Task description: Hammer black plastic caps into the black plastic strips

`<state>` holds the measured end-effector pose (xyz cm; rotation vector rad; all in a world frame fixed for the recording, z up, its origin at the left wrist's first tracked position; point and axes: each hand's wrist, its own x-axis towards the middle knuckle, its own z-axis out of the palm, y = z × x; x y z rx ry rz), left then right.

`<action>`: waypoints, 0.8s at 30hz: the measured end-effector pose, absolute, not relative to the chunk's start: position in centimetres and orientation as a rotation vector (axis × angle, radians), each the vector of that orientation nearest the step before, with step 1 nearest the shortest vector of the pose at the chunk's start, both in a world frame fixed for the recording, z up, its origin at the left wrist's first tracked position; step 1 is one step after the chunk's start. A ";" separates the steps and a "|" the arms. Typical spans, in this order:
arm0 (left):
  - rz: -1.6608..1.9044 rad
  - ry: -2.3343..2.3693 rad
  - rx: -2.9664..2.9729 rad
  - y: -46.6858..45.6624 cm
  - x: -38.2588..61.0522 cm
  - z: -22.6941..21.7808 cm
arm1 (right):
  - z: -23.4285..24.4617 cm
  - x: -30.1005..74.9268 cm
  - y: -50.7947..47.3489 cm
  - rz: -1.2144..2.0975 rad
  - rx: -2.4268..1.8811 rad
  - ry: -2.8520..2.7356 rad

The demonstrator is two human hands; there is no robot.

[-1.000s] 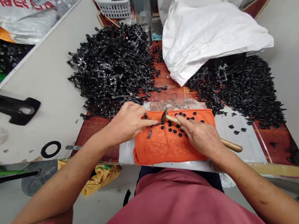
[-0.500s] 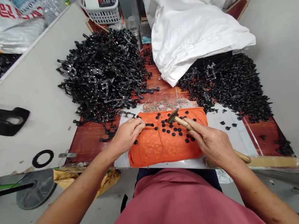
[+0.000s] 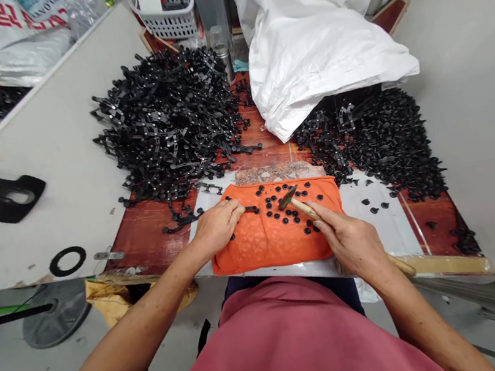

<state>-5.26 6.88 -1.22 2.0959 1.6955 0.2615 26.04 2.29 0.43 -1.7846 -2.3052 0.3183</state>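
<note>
My right hand [image 3: 352, 237] is closed round the wooden handle of a hammer [image 3: 303, 207], whose metal head hangs low over the orange cloth. Between the fingers of my left hand [image 3: 220, 222] is pinched a small black plastic part [image 3: 250, 209]; its free end reaches right, beside the scattered pieces. Several small round black pieces [image 3: 284, 221] lie spread over the orange cloth [image 3: 252, 253], mostly around the hammer head. My fingers hide the rest of the black part.
At the back left rises a large pile of black plastic parts [image 3: 172, 116]. Another pile of small black pieces [image 3: 394, 145] lies right, partly under a white sack [image 3: 327, 68]. A white basket [image 3: 169, 20] and a clear bottle [image 3: 222, 53] stand behind. Grey panels [image 3: 472, 102] flank the table.
My left hand has moved slightly right over the cloth with the black part, bringing its free end beside a round piece. The hammer stays in nearly the same place.
</note>
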 end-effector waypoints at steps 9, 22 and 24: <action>0.212 1.737 2.121 6.6 -5.0 -1.5 | 0.4 25.5 2.4 0.305 -1.792 -2.317; 0.249 1.742 2.050 6.5 -5.0 -1.5 | 0.0 25.4 2.4 0.301 -1.789 -2.358; 0.215 1.751 2.064 6.4 -4.9 -1.5 | -0.2 25.4 2.4 0.297 -1.784 -2.357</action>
